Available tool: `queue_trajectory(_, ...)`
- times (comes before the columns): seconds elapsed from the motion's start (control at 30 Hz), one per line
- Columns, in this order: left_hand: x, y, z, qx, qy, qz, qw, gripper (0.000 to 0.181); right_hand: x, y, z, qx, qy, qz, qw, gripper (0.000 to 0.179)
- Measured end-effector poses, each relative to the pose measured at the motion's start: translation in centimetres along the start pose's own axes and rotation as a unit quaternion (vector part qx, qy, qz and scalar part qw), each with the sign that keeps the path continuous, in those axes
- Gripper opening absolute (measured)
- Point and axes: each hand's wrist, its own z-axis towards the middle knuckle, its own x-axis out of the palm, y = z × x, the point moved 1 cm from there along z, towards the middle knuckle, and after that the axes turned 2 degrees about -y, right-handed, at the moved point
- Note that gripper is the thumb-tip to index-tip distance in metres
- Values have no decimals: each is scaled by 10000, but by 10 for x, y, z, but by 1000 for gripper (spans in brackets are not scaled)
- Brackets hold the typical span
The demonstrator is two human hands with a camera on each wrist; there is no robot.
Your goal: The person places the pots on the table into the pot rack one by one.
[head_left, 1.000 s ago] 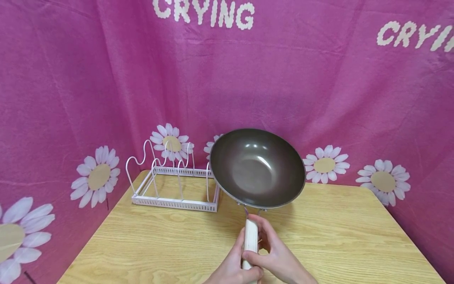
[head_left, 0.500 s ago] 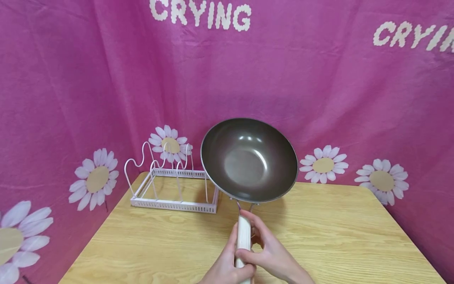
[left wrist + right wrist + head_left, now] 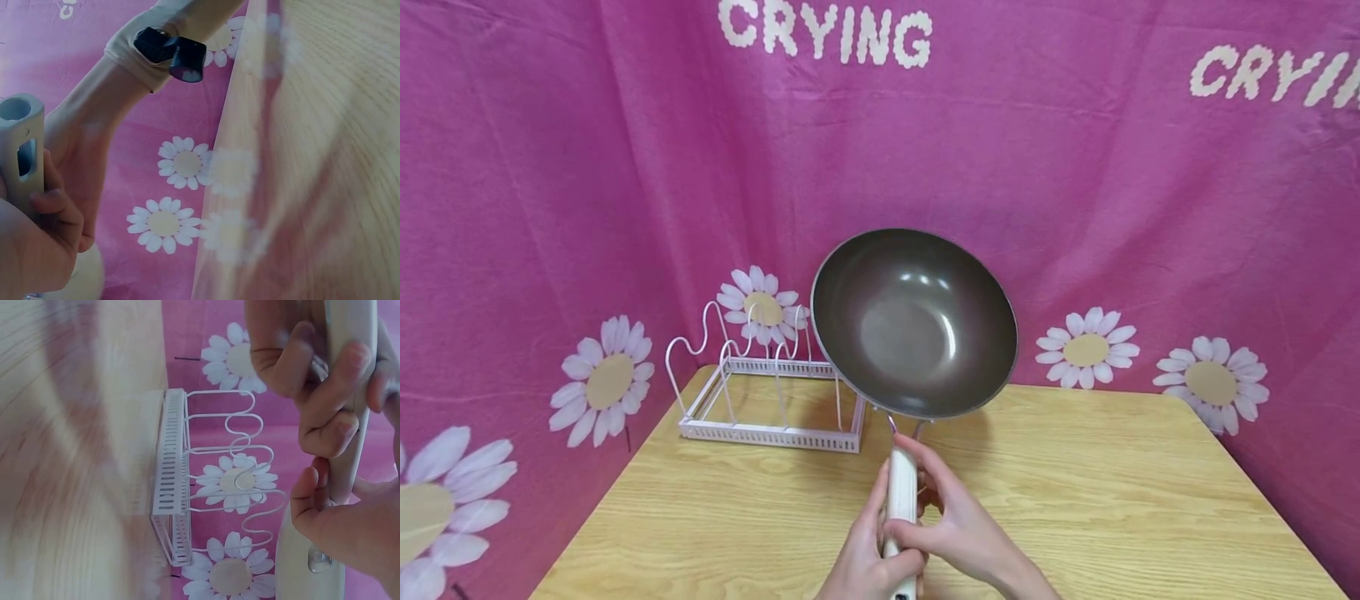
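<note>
A wok (image 3: 917, 325) with a dark brown inside and a cream outside is held off the table, its open side facing me at a tilt. My left hand (image 3: 871, 550) grips the rear part of its cream handle (image 3: 903, 487). Further up the same handle is my right hand (image 3: 958, 529), its forefinger near the metal fork that joins handle and wok, its thumb across the handle. From the left wrist view, the hollow end of the handle (image 3: 19, 140) sticks out past my left hand (image 3: 37, 250). Curled fingers (image 3: 337, 394) wrap the handle in the right wrist view.
On the left of the wooden table (image 3: 1097, 492) stands a white wire rack (image 3: 767, 434) with several upright wavy dividers. The wok's rim overlaps the rack's right end in the head view. A pink curtain (image 3: 1037, 167) with daisies hangs behind and at both sides.
Both hands have carried the wok up and to the left, nearer the rack in the head view. The grip on the handle looks the same. The rack stays where it was.
</note>
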Motion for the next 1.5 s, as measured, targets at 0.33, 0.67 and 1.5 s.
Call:
queue_trajectory(0.33, -1, -2, -1, 240, -441, -310, 9983, 105, 6, 14, 9, 98, -190, -217, 9995, 87)
queue_trajectory(0.67, 2, -2, -4, 255, -957, -289, 9947, 105, 11, 14, 12, -120, -58, -329, 9994, 85)
queue_trajectory(1.5, 1, -7, -14, 1032, -1749, 412, 9783, 108, 19, 21, 25, -1470, 558, -408, 9867, 89)
